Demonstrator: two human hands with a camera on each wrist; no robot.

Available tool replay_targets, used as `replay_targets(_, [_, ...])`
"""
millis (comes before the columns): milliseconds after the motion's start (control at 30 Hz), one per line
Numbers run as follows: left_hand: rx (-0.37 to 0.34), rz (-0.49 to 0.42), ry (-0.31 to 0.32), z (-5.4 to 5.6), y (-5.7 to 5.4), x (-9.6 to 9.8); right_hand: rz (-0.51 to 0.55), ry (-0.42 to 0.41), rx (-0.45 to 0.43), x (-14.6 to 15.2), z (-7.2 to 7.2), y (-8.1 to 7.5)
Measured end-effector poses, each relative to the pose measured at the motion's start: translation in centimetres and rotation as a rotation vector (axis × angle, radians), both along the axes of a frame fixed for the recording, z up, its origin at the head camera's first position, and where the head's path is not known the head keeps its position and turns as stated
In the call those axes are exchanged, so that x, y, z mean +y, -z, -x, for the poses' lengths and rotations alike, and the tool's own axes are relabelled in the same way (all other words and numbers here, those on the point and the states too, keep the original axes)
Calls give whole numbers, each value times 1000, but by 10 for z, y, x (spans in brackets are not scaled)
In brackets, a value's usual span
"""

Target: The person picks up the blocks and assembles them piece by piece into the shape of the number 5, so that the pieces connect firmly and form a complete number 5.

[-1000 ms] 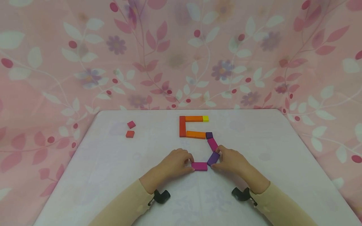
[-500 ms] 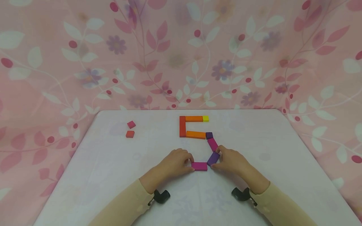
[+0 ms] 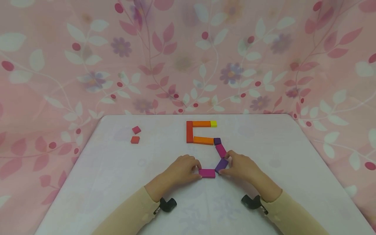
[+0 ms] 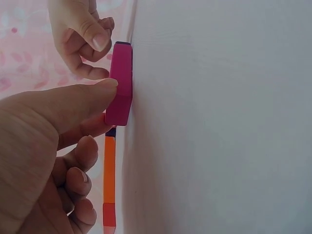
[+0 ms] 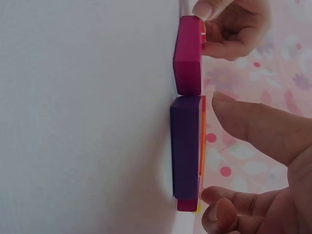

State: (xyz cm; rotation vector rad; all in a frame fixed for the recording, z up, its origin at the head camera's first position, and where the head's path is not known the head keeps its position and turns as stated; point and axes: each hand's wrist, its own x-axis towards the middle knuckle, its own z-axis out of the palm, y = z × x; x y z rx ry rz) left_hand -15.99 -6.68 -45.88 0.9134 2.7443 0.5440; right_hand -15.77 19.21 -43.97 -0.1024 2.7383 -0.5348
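My left hand (image 3: 182,169) pinches the left end of a flat magenta block (image 3: 207,173) between thumb and forefinger; its other fingers are curled in the left wrist view. A purple block (image 5: 186,146) slants up from the magenta block's right end. My right hand (image 3: 242,168) is around the purple block, thumb near its lower end and forefinger near its upper end. In the right wrist view the thumb (image 5: 234,114) stands slightly apart from the block. Beyond the purple block lie a second magenta block (image 3: 221,151) and a small dark purple block (image 3: 217,141), in one line of blocks.
The line carries on with an orange block (image 3: 203,140), an upright red block (image 3: 189,132), another orange block (image 3: 201,124) and a small yellow block (image 3: 213,124). Two loose small blocks, a pink one (image 3: 136,130) and a red one (image 3: 135,140), lie at the left on the white table (image 3: 102,182).
My right hand has shifted very slightly up and to the right at the purple block. My left hand and the blocks stay where they were.
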Motion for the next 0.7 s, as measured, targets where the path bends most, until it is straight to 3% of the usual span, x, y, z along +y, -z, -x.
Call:
replay_targets(267, [14,9,12,0,2,-1,29,1,-6,5,1,-3])
replay_targets(700, [20,-4,-23,0,0,-15,140,-46,34,3,-3,-4])
